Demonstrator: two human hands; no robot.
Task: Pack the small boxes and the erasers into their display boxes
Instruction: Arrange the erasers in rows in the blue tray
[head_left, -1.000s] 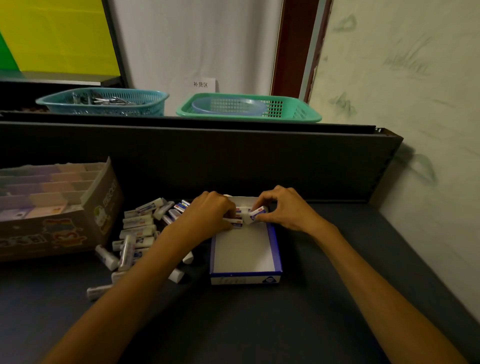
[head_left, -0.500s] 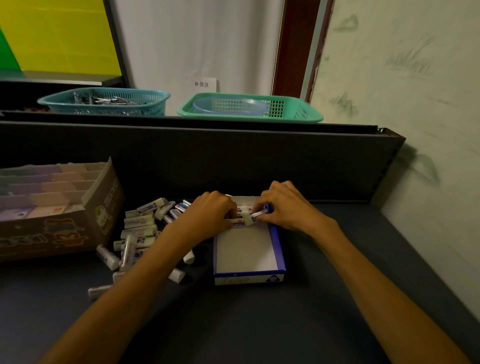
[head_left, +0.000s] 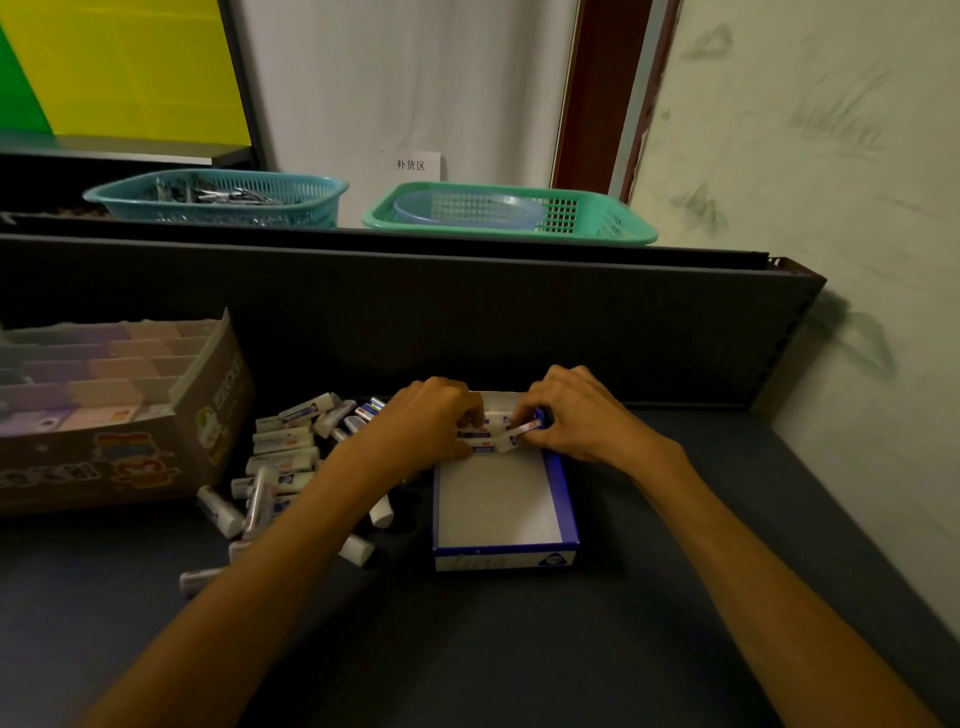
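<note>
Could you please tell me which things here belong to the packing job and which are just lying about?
Part of the job:
blue-and-white display box
eraser pinched by the right hand
left hand on erasers already in the box
loose erasers
cardboard display box

Just lying about:
teal basket
green basket
paper sign

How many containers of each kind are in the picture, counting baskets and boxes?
Plastic baskets: 2, the teal basket and the green basket, both on the ledge.
Display boxes: 2, the brown cardboard box and the blue and white box, both on the table.
Total: 4
</note>
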